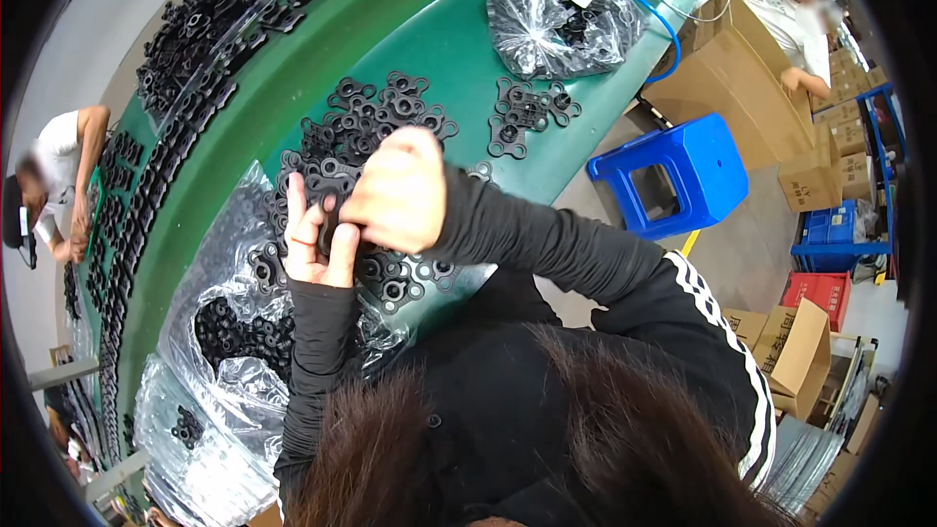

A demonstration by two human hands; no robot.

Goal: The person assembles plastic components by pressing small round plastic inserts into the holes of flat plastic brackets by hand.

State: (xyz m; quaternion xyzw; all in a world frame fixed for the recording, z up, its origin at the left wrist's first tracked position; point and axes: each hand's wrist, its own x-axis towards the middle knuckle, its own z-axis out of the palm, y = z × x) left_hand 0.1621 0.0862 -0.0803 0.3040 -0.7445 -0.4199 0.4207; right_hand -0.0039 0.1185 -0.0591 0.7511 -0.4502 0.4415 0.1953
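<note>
Both my hands meet over a heap of black three-lobed spinner frames (332, 141) on the green table. My left hand (314, 252) is closed around a black spinner frame (332, 222), with one finger raised. From above, my right hand (400, 195) curls over the same piece; its fingertips press there and are partly hidden. More loose frames (395, 283) lie just below my hands. A clear plastic bag (229, 273) beside my left forearm holds small black round parts (244, 337).
A knotted clear bag (561, 15) of black parts and a small pile of frames (527, 112) lie to the right. Rows of frames line the green conveyor (210, 127) at left. A blue stool (673, 181) and cardboard boxes (795, 351) stand on the floor. Two people work nearby.
</note>
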